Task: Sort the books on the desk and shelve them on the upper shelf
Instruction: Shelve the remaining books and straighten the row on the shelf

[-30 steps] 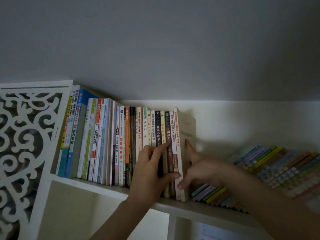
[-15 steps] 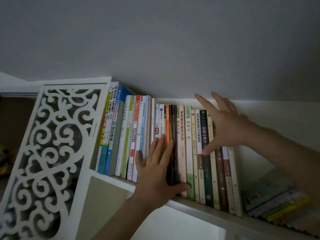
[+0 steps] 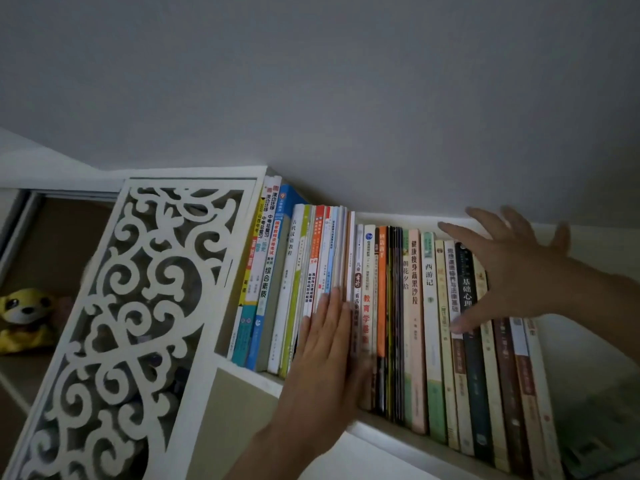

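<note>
A row of upright books [image 3: 412, 306] stands spine-out on the white upper shelf [image 3: 391, 431]. My left hand [image 3: 329, 351] lies flat with straight fingers against the spines of the thin books left of the middle. My right hand [image 3: 509, 268] is spread wide over the spines near the right end, fingers pointing up and left, thumb low on a pale spine. Neither hand holds a book.
A white carved lattice panel [image 3: 138, 323] closes the shelf's left side. Behind it, a yellow plush toy [image 3: 24, 317] sits in a lower compartment. The grey wall [image 3: 311, 98] rises above the books. A greenish book [image 3: 606, 441] lies flat at the far right.
The view has swung further right and closer. My left hand slid left along the spines. My right hand rose from the end book to the upper spines and stays spread there.
</note>
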`<state>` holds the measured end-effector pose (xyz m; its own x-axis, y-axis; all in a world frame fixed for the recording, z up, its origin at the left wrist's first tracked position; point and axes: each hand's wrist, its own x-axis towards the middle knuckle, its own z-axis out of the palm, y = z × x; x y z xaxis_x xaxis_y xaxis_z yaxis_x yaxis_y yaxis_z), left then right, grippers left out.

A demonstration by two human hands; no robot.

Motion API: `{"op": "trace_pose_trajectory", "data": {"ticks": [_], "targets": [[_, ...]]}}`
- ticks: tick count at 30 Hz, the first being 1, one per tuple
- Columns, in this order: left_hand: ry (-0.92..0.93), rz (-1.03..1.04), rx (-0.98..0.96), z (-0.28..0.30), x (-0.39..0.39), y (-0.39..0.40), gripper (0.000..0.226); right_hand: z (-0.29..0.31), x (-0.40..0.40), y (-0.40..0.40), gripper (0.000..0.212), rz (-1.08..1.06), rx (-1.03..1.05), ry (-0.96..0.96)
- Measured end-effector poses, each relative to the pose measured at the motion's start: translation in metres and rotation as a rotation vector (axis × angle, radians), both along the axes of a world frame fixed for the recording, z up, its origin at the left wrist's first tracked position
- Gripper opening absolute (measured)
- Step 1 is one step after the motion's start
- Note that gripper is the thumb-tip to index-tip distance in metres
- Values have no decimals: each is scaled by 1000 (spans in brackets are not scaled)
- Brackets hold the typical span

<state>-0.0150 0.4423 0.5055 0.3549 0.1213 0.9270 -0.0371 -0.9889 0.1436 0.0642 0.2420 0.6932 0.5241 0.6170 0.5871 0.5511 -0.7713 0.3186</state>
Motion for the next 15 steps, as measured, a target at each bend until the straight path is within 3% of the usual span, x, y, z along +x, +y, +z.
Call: {"op": "trace_pose_trajectory", "data": {"ticks": [4, 10, 15], "targets": [[52, 69, 65, -2, -1, 25, 62, 0, -25, 47, 119, 194, -32, -239], [210, 147, 223, 9, -18, 48, 94, -9, -25, 122, 126, 331, -120, -248], [157, 193, 269, 10, -13, 61, 96, -7, -21, 127, 130, 374, -67, -225]]}}
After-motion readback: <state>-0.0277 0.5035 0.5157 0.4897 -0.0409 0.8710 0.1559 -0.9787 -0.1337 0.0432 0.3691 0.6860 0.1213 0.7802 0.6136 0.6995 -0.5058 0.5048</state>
